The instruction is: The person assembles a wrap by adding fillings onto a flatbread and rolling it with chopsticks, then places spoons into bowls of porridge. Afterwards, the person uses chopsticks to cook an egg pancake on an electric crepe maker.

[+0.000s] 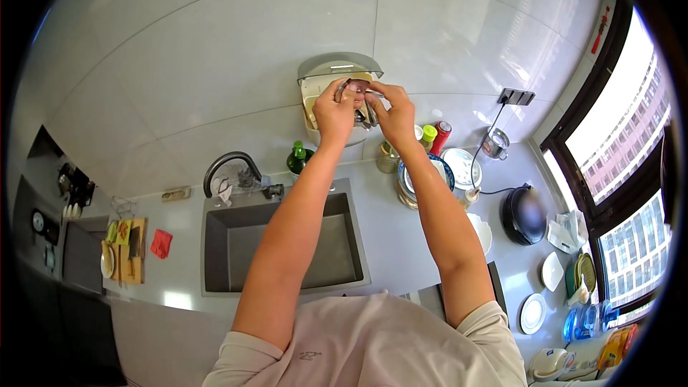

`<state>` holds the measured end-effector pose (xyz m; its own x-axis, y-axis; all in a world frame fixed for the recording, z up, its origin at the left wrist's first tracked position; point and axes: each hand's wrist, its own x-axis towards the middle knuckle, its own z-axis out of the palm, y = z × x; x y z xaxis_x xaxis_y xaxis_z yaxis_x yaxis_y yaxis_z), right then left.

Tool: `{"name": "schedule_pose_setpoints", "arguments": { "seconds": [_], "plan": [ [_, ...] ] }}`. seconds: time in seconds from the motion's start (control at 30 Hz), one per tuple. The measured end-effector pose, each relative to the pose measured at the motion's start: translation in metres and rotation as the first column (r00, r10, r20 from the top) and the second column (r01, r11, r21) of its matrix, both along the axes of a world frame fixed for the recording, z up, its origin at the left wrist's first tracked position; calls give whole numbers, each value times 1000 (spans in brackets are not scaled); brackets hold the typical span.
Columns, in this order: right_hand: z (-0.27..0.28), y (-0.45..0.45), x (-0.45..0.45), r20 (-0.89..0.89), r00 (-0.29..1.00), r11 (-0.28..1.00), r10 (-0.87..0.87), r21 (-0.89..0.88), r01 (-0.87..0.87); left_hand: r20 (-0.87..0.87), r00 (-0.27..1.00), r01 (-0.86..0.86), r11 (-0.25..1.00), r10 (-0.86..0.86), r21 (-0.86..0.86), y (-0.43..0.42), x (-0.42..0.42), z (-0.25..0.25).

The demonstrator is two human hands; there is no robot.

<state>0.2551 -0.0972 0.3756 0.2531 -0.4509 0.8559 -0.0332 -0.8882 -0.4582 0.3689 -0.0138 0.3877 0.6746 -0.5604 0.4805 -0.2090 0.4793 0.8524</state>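
Observation:
Both of my hands are raised at a cream wall-mounted utensil box [312, 131] with a clear lid [337, 63] tilted up. My left hand [335, 107] is closed, fingers curled round a dark, thin metal utensil [342, 89] near the box's opening. Close beside it, my right hand [391, 109] is closed too, its fingers bent at several shiny metal utensils [371, 116]; which of them it grips is hard to make out. Between the two hands the fingertips nearly meet.
Below lies a grey sink [240, 251] with a black faucet [233, 158]. A green bottle [297, 159] stands behind it. To the right are jars, a red can [441, 136], stacked plates [408, 190], a black pot [524, 215] and a window. A cutting board [135, 247] lies left.

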Motion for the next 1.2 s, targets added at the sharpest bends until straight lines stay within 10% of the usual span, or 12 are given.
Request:
{"name": "schedule_pose_setpoints", "arguments": {
  "seconds": [0.2, 0.43, 0.63, 0.73, 1.2],
  "plan": [
    [-12, 21, -3, -188, 982, 996, -10, -86, -6, -239, 971, 23, 1000, -27, -18, 19, 11, -7],
    [-34, 23, 6, -31, 987, 869, 156, 479, -122, -281, 960, 18, 991, 21, 136, 40, 16, -21],
    [-62, 2, 0, 15, 990, 960, -143, 244, 135, -216, 976, 91, 959, -32, 270, 35, 3, -47],
    [-52, 1, -9, 137, 990, 913, -12, 405, -45, -157, 986, 109, 920, -53, 377, 30, -3, -52],
    [-34, -18, 11, 46, 984, 920, -173, 363, 145, -163, 981, 169, 888, -109, 428, 10, 2, -76]
  ]
}}
